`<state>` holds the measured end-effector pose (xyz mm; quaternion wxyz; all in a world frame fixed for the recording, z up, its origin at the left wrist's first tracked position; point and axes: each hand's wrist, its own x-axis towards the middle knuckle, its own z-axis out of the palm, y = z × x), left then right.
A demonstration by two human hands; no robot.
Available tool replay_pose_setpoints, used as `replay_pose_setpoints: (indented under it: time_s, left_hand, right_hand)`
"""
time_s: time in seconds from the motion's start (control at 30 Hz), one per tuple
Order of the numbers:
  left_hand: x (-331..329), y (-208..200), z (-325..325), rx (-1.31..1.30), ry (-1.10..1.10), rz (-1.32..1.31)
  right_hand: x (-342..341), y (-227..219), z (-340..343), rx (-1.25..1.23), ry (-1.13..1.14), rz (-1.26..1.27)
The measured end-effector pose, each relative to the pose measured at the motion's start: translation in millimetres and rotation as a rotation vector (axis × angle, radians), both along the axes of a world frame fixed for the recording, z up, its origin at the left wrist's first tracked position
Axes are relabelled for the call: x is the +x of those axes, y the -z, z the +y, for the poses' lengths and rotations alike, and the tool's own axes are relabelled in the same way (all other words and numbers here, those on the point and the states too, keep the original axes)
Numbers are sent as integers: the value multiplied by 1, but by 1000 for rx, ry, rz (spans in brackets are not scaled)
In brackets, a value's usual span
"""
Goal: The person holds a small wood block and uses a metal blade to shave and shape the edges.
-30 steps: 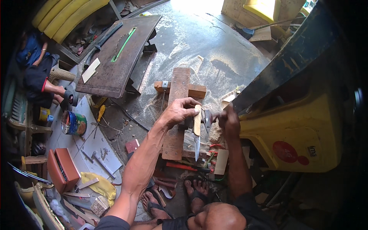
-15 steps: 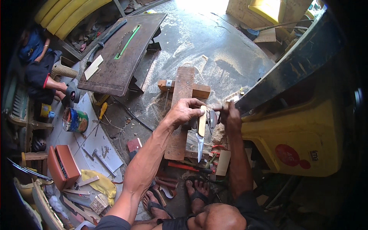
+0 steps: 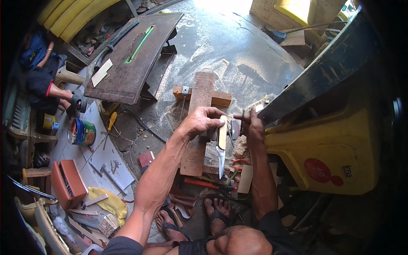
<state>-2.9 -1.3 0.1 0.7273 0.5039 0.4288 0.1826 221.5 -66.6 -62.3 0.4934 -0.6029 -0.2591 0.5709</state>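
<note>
My left hand (image 3: 200,122) is closed on a knife (image 3: 222,132), its thumb and fingers pinching the pale wooden handle. The bare blade points back toward me. Just right of the handle is a dark metal vise-like block (image 3: 235,128), mounted by the wooden bench (image 3: 199,89). My right hand (image 3: 254,124) is close to that block, with curled fingers around or against a small dark part. What exactly it grips is hard to make out.
A table with a toothed saw blade in a green-edged slot (image 3: 140,46) stands at upper left. Nearby sits a person (image 3: 40,76). A yellow plastic chair (image 3: 331,157) is on the right. A hammer (image 3: 112,176), a paint bucket (image 3: 81,131) and a screwdriver (image 3: 112,121) lie left.
The fingers of my right hand have shifted slightly beside the dark block. My left hand keeps the knife in about the same place. The whole view has drifted a little.
</note>
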Motion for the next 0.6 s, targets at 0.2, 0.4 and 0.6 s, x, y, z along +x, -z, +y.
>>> replay_pose_setpoints:
  time_s: [0.2, 0.4, 0.6]
  left_hand:
    - [7, -3, -3, -22, -12, -75]
    - [6, 2, -1, -4, -17, -92]
    - [3, -5, -5, 2, -12, -40]
  right_hand:
    - [-6, 15, -82, 87, 142, -125]
    - [-3, 60, -45, -184, -12, -154]
    - [0, 14, 2, -28, 38, 82]
